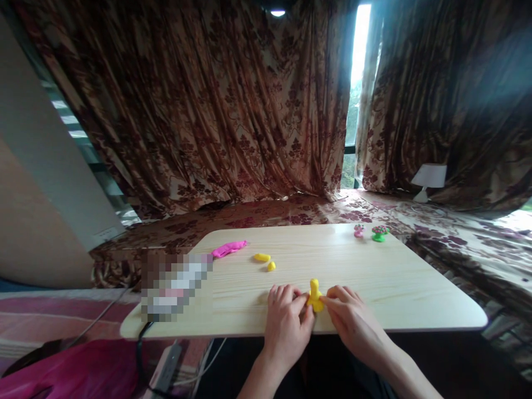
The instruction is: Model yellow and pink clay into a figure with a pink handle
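Note:
A small yellow clay figure [315, 292] stands upright on the light wooden table [407, 288], near its front edge. My left hand [286, 318] pinches its base from the left with curled fingers. My right hand [353, 318] pinches it from the right with thumb and fingertips. Both hands rest on the tabletop.
Two small yellow clay bits [262, 257] [271, 266] and a pink clay strip [229, 248] lie farther back on the left. A pink piece [358, 230] and a green-and-pink clay model [379, 233] stand at the far right. A blurred-out patch [177, 285] covers the left corner. Cables [143, 343] hang below.

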`<state>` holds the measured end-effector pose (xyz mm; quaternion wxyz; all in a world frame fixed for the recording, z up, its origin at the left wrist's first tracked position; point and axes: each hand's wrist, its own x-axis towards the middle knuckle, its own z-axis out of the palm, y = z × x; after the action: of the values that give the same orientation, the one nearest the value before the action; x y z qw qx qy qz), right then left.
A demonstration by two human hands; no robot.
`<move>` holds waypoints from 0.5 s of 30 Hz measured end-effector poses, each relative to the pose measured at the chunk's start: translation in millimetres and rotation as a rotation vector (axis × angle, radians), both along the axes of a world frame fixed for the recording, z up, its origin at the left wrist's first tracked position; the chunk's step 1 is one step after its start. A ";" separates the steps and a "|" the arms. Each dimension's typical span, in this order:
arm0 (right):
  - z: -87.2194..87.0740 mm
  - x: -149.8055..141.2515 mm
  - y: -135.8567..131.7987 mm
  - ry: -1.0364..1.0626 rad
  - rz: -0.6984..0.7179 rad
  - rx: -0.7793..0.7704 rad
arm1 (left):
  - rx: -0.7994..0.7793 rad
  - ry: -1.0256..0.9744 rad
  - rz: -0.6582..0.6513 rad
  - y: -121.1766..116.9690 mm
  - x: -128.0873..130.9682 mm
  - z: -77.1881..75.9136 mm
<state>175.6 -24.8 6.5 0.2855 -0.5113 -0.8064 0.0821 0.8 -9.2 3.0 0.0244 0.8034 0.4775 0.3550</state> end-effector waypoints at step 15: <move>-13.7 16.3 33.7 0.260 -0.058 0.053 | -0.094 -0.208 -0.037 17.8 -2.1 -1.0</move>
<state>192.0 8.9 -7.2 0.4031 -0.5119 -0.7493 0.1182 -1.3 8.6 2.0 0.1183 0.7688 0.4736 0.4132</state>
